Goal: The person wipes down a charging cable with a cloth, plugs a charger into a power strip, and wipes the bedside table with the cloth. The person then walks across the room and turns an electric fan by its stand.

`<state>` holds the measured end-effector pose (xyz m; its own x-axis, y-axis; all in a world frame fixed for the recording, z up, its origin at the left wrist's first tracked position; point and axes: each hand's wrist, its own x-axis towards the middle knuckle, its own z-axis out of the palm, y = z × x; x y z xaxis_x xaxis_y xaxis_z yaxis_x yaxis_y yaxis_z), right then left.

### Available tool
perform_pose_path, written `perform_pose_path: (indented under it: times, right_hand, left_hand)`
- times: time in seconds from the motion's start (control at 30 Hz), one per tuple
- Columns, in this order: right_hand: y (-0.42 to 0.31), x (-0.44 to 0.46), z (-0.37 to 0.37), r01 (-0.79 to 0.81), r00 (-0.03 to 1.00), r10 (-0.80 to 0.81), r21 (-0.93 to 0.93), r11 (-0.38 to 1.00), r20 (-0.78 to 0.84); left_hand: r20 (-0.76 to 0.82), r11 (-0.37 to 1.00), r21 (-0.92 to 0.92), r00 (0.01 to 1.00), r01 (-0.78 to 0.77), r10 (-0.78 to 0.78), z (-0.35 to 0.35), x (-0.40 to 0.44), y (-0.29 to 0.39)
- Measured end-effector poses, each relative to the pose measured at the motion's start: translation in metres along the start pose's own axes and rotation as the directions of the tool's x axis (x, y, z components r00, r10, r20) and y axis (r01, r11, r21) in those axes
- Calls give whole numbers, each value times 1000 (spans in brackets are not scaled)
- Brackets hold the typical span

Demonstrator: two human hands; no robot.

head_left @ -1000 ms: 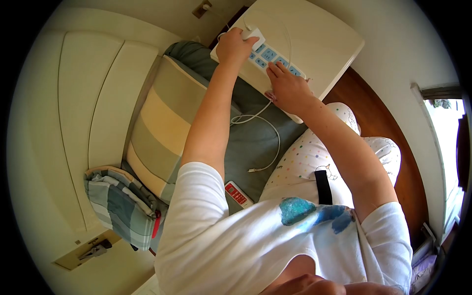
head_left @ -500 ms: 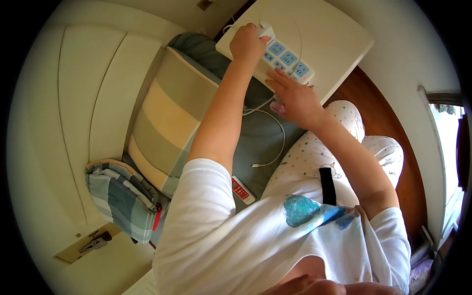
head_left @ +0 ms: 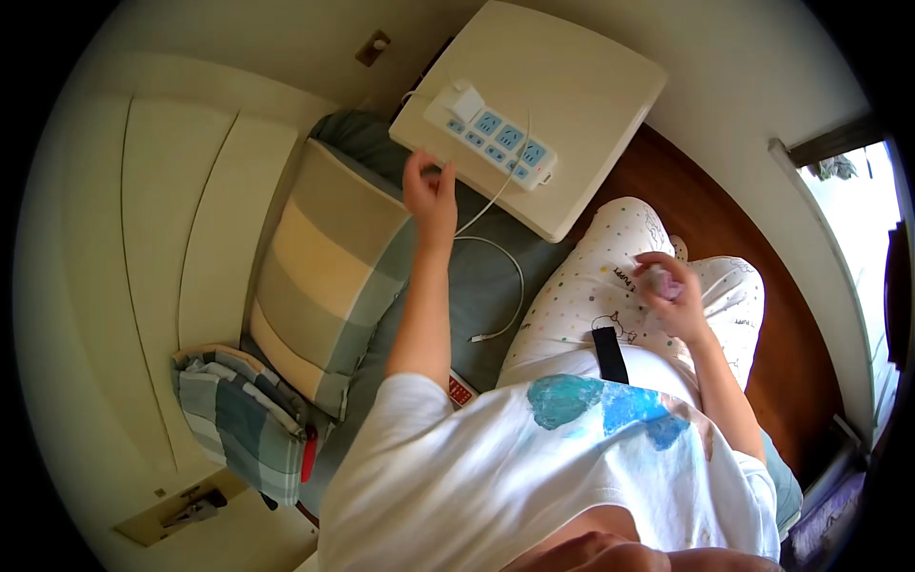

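Observation:
A white power strip (head_left: 499, 145) with blue sockets lies on the cream bedside table (head_left: 591, 86). In its far-left socket sits a white charger (head_left: 462, 103). A white cable (head_left: 521, 276) runs over the strip and down onto the dark green bedding, its plug end loose there. My left hand (head_left: 431, 195) is just off the table's near-left edge, thumb and fingers apart, with nothing visible in it. Over my lap, my right hand (head_left: 679, 305) has its fingers curled round a small crumpled pinkish cloth (head_left: 664, 282).
A striped pillow (head_left: 319, 243) leans by the padded headboard (head_left: 152, 267), with a folded checked blanket (head_left: 238, 419) nearby. A red and white remote control (head_left: 461, 389) lies partly hidden beside my shirt. Wooden floor (head_left: 772, 315) and a window are at right.
My left hand has left the charger and drawn back off the table. My right hand has moved from the power strip back over my lap with the cloth. The view has shifted.

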<state>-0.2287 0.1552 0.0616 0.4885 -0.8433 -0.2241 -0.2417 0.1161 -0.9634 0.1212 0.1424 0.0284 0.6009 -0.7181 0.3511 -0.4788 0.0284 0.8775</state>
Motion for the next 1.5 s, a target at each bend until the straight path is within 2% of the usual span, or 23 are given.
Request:
perform_pose_path:
  times: [0.03,0.07,0.1,0.13,0.17,0.2,0.23,0.3,0.47,0.53,0.67,0.77,0.83,0.97,1.07,1.1,1.13,1.2,1.23,1.27,1.33,1.43,1.5]
  right_hand:
    - [13,-8,-13,-30,994,42,116,993,-98]
    - [27,-14,-22,-49,979,93,231,972,-184]
    - [40,-19,-30,-48,980,91,235,971,-178]
    - [52,-23,-37,-68,935,180,343,937,-304]
    - [61,-23,-41,-72,868,279,451,889,-412]
    - [66,-23,-42,-69,870,279,460,885,-406]
    - [70,-22,-44,-100,847,327,478,872,-418]
    - [69,-18,-43,-135,814,363,461,877,-453]
    - [91,-13,-42,-82,887,211,308,948,-412]
    - [98,-13,-44,-68,889,221,363,929,-400]
    - [103,-14,-53,-145,849,368,503,852,-379]
    - [98,-15,-54,-187,827,447,585,789,-340]
    - [101,-14,-54,-187,837,447,601,777,-317]
    - [92,-15,-55,-219,845,462,616,757,-267]
    - [104,-14,-57,-206,854,446,612,764,-269]
    - [106,-13,-58,-196,855,441,616,763,-274]
    - [108,-13,-58,-193,852,444,622,759,-277]
    - [103,-15,-57,-194,846,454,633,749,-278]
    - [90,-17,-57,-227,832,491,648,727,-259]
    - [82,-17,-58,-260,818,524,660,705,-237]
    - [87,-15,-58,-267,820,524,655,707,-231]
    - [91,-14,-57,-266,823,519,651,711,-231]
    - [94,-14,-57,-255,824,513,652,714,-240]
  left_hand:
    - [-5,1000,-21,1000,4,-4,-10,-22,0]
    - [32,997,78,999,-1,-2,-19,-46,-2]
    - [65,984,178,998,-8,-3,-26,-71,-4]
    - [102,976,208,991,63,-86,-27,-99,-4]
    - [247,934,356,967,-36,-57,-33,-117,2]
    - [339,909,403,940,-108,-38,-34,-134,3]
    - [426,882,467,891,-68,-156,-35,-146,8]
    - [454,847,531,840,12,-296,-41,-161,-4]
    - [415,758,641,778,118,-473,-40,-148,-24]
    - [496,610,786,695,-103,-521,-37,-140,-32]
    - [478,593,795,734,-128,-482,-24,-134,-20]
    - [467,633,773,708,-35,-530,-11,-139,-8]
    - [445,632,773,669,49,-596,-2,-145,-10]
    - [464,657,753,673,44,-576,-2,-156,-37]
    - [527,748,661,671,63,-522,-10,-152,-55]
    - [538,752,547,534,367,-652,-12,-140,-41]
    - [579,645,414,361,642,-731,-14,-127,-21]
    - [687,648,302,311,699,-656,-17,-93,41]
    - [785,738,231,326,634,-526,-20,-74,62]
    - [791,790,202,379,579,-480,-20,-58,92]
    - [824,811,-11,465,585,-325,-21,-28,127]
    - [793,725,-385,607,571,-57,-4,20,149]
    - [725,521,-587,689,619,-1,24,57,148]
